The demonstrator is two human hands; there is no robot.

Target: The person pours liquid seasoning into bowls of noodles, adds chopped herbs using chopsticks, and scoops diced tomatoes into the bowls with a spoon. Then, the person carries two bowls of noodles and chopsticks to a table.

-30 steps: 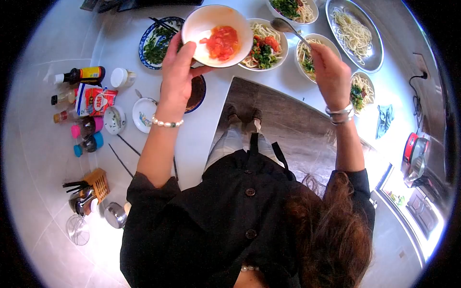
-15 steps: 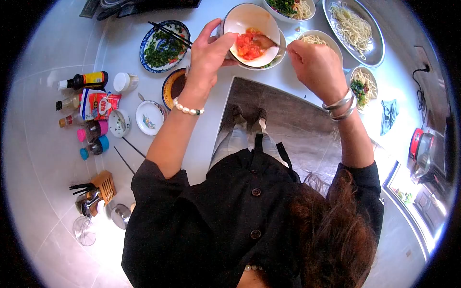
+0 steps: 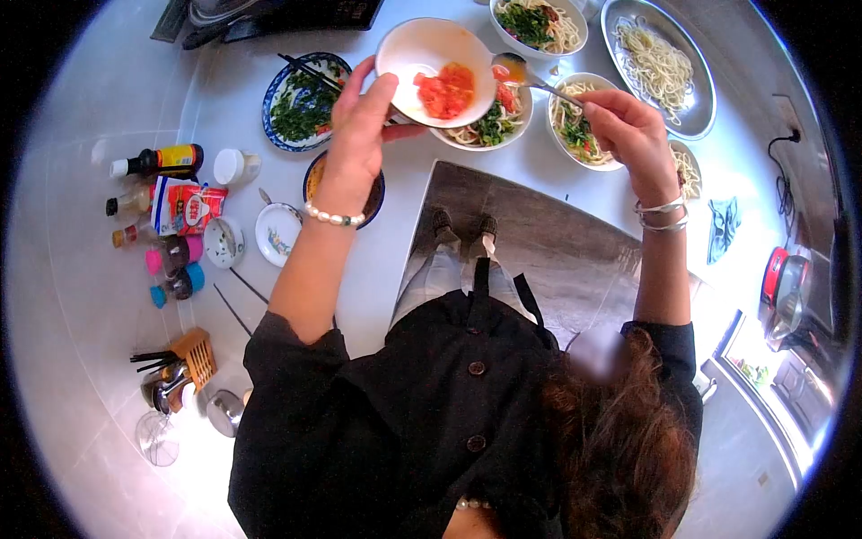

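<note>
My left hand (image 3: 361,126) grips a white bowl (image 3: 404,54) by its left side, tilted, with chopped red tomato (image 3: 446,92) inside. My right hand (image 3: 628,130) is closed round the handle of a metal spoon (image 3: 512,68), whose head carries some reddish liquid and is just right of the held bowl. Beneath them stands a noodle bowl (image 3: 489,126) with greens and tomato, partly covered by the held bowl. Another noodle bowl (image 3: 579,130) with greens lies below the spoon's handle. A third noodle bowl (image 3: 539,25) is behind.
An oval metal tray (image 3: 660,67) of noodles is at the back right. On the left are a blue-rimmed plate of greens (image 3: 301,103) with chopsticks, a dark sauce bowl (image 3: 377,199), bottles (image 3: 171,160), a small plate (image 3: 277,235) and a utensil holder (image 3: 193,355).
Half a second ago the spoon was in the tomato; it has since come out to the right with liquid in it. The held bowl has moved left.
</note>
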